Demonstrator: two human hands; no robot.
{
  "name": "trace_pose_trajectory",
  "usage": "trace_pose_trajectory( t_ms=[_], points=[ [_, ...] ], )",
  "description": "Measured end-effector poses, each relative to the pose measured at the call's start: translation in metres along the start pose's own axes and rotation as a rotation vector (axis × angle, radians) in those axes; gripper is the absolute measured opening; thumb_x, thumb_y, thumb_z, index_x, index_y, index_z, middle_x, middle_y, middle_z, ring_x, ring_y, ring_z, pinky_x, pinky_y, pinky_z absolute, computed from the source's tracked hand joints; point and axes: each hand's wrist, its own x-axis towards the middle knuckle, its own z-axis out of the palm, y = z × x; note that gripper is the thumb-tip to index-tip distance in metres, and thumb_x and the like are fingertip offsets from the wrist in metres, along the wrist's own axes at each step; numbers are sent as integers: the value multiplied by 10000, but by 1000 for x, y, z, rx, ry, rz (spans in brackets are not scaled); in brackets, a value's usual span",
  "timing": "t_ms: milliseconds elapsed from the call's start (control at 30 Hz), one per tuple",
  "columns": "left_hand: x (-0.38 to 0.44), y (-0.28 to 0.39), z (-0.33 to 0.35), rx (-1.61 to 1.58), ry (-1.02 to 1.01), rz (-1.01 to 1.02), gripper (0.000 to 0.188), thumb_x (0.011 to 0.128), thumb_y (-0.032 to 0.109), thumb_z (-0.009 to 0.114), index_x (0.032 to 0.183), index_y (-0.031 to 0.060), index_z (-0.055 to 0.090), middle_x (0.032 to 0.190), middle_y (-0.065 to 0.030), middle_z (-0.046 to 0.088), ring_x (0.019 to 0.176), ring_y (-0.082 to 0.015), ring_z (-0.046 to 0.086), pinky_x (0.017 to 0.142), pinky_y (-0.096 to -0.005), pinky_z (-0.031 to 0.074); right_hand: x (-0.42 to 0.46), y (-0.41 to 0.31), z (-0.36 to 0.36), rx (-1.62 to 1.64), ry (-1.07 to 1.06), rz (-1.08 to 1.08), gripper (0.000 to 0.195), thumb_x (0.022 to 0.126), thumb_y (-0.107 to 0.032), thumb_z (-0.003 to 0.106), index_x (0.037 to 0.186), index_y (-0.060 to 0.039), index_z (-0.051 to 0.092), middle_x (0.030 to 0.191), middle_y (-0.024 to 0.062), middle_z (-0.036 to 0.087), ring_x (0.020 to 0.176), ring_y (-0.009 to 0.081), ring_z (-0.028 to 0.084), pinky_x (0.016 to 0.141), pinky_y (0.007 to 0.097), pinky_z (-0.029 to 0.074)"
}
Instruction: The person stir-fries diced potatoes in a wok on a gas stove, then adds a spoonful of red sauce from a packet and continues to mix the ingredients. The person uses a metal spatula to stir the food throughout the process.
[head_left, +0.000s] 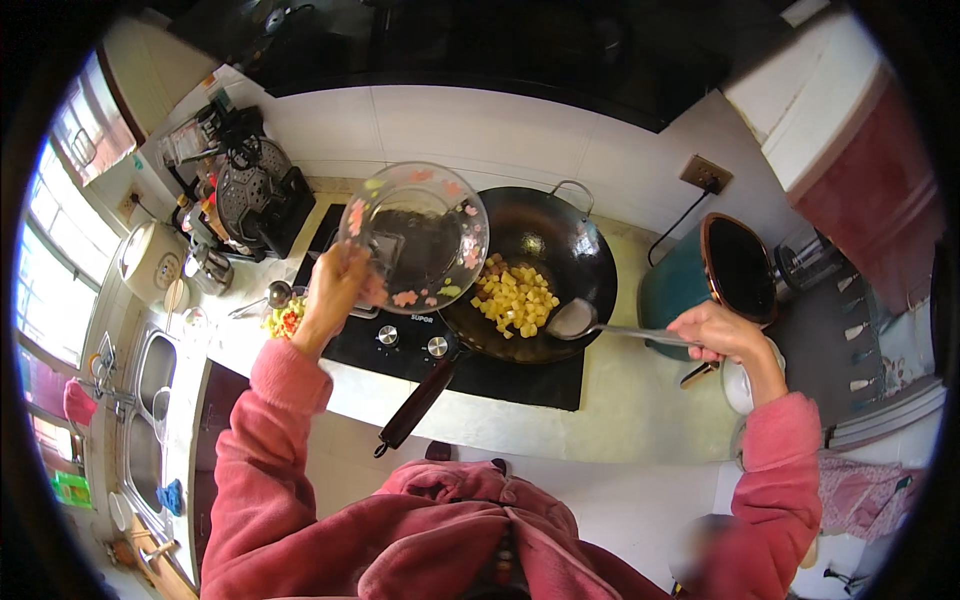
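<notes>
My left hand (341, 289) grips the near left rim of a clear plate (416, 289) patterned with pink flowers. Tilted above the stove, the plate overlaps the left side of a dark wok (585, 240). Diced yellow cubes, likely potato (514, 300), lie heaped in the wok's bottom. My right hand (724, 337) holds the handle of a metal wok spatula (574, 319), whose blade rests inside the wok at the right of the cubes. The wok's dark handle (420, 405) points toward me over the counter edge.
Behind my left hand is chopped green and red food (289, 319), partly hidden, beside a ladle (278, 293). A green air fryer or bin-like appliance (667, 292) stands at the right. Knobs (437, 346) line the black gas stove (525, 382). A double sink (146, 450) lies far left.
</notes>
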Motion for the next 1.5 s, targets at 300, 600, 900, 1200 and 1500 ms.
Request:
trace_pose_trajectory(
  t_ms=[300, 600, 900, 1200, 1500],
  points=[
    [-106, -4, -37, -324, 192, -215, 131, 941, 78, 465, 957, -38, 525, 740, -143, 648, 592, -205, 664, 540, -290, 580, 53, 15, 97, 772, -329, -92, 349, 946, -129, 601, 1246, 33, 530, 811, 35, 560, 582, 47, 452, 474, 183, 331],
    [-150, -23, -48, -353, 228, -315, 138, 947, 68, 449, 1012, -31, 521, 774, -172, 667, 628, -209, 671, 583, -315, 584, 25, 18, 78, 1101, -455, -72, 304, 969, -155, 562, 1221, 12, 530, 776, 24, 518, 526, 19, 378, 429, 165, 280],
    [-187, -19, -49, -414, 406, -352, 152, 935, 40, 457, 1038, -64, 498, 753, -203, 652, 609, -236, 664, 571, -310, 571, -16, -6, 37, 533, -402, 83, 365, 933, -120, 578, 1256, 41, 529, 733, 69, 535, 474, 48, 388, 392, 190, 234],
    [-221, -34, -47, -458, 502, -349, 183, 938, 52, 468, 1072, -64, 513, 766, -179, 657, 627, -228, 673, 596, -320, 586, 57, -23, 120, 813, -338, -119, 323, 958, -153, 570, 1246, -16, 518, 761, 35, 521, 531, 39, 383, 421, 183, 268],
    [-234, -41, -39, -461, 497, -397, 194, 928, 66, 468, 1071, -63, 495, 767, -184, 660, 627, -241, 677, 600, -329, 589, 20, 2, 90, 991, -330, -78, 312, 973, -147, 540, 1243, 6, 519, 749, 47, 510, 492, 40, 349, 406, 180, 255]
  ],
)
